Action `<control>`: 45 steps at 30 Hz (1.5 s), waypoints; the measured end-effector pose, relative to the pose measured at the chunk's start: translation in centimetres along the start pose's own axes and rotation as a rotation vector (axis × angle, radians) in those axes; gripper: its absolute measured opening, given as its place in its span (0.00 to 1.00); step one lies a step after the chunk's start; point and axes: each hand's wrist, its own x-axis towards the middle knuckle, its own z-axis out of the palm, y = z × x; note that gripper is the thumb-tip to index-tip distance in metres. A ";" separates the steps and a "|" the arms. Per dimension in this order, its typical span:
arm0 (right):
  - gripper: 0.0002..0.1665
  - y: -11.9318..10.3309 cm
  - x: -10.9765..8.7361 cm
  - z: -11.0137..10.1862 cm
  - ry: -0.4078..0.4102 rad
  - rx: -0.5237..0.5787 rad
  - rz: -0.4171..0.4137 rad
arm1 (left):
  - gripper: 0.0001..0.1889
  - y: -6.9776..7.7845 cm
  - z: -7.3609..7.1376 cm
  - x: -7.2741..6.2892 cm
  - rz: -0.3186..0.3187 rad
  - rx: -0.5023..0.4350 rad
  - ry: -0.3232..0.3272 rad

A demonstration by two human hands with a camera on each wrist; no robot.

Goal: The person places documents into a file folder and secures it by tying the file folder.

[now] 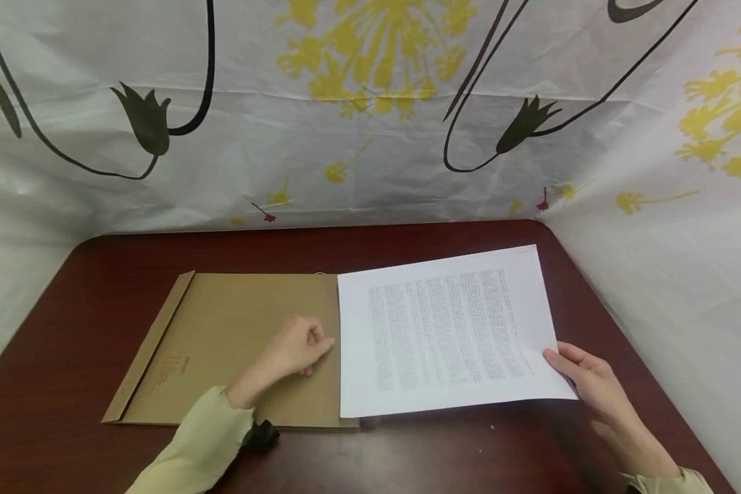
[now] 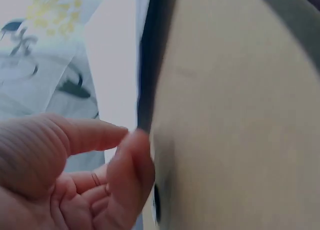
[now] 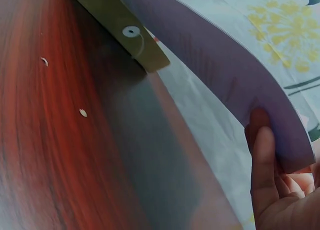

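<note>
A brown kraft file envelope [image 1: 234, 315] lies flat on the table, with a folded strip along its left side and faint red print. Over its right edge extends a white printed sheet [image 1: 444, 329], tilted up toward the right. My right hand [image 1: 599, 387] pinches the sheet's lower right corner, thumb on the printed face and fingers behind. Above the envelope, close to the sheet's left edge, is my left hand [image 1: 293, 346] with curled fingers. In the left wrist view, its thumb and index fingertips nearly meet, with nothing visible between them. A white disc [image 3: 131, 31] with string shows on the envelope's end.
The dark red wooden table [image 1: 432, 453] has small pale flecks [image 3: 83, 112] near its front. A white patterned cloth [image 1: 370, 158] hangs behind the table and along its sides. A small black object [image 1: 261, 436] shows beside the left sleeve.
</note>
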 end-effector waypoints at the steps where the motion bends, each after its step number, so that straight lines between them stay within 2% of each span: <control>1: 0.11 -0.1 -0.1 -0.3 0.005 -0.005 -0.006 | 0.12 0.3 0.3 0.0 0.013 0.071 0.023; 4: 0.11 -0.4 -0.4 -1.1 0.032 -0.025 -0.025 | 0.18 1.0 1.1 -0.1 0.037 0.218 0.083; 6: 0.11 -0.7 -0.6 -1.5 0.050 -0.028 -0.045 | 0.23 1.3 1.5 -0.2 0.051 0.286 0.095; 10: 0.12 -1.2 -1.1 -2.2 0.076 -0.015 -0.097 | 0.29 1.7 2.3 -0.5 0.069 0.364 0.105; 15: 0.15 -1.8 -1.6 -2.2 0.082 0.019 -0.170 | 0.29 2.4 3.2 -0.9 0.111 0.468 0.144; 18: 0.15 -2.0 -1.8 -1.8 0.094 0.035 -0.187 | 0.28 2.8 3.6 -1.1 0.108 0.472 0.147; 21: 0.15 -2.3 -1.9 -1.4 0.113 0.000 -0.198 | 0.26 3.0 3.9 -1.3 0.092 0.437 0.148; 26: 0.15 -2.7 -1.9 -0.9 0.149 -0.078 -0.220 | 0.22 3.3 4.5 -1.2 0.128 0.413 0.151; 28: 0.15 -2.7 -2.0 -0.8 0.157 -0.087 -0.216 | 0.21 3.4 4.7 -1.2 0.153 0.430 0.157; 32: 0.15 -2.9 -2.2 -0.6 0.161 -0.084 -0.198 | 0.21 3.7 4.8 -1.2 0.158 0.453 0.170; 38: 0.14 -3.0 -2.3 -0.4 0.152 -0.062 -0.187 | 0.21 3.7 4.5 -1.1 0.137 0.320 0.147; 42: 0.13 -2.9 -1.8 0.1 0.142 -0.064 -0.183 | 0.21 3.7 4.1 -1.1 0.175 0.248 0.152; 45: 0.11 -2.8 -1.2 0.3 0.136 -0.062 -0.194 | 0.21 3.9 3.7 -1.2 0.193 0.241 0.163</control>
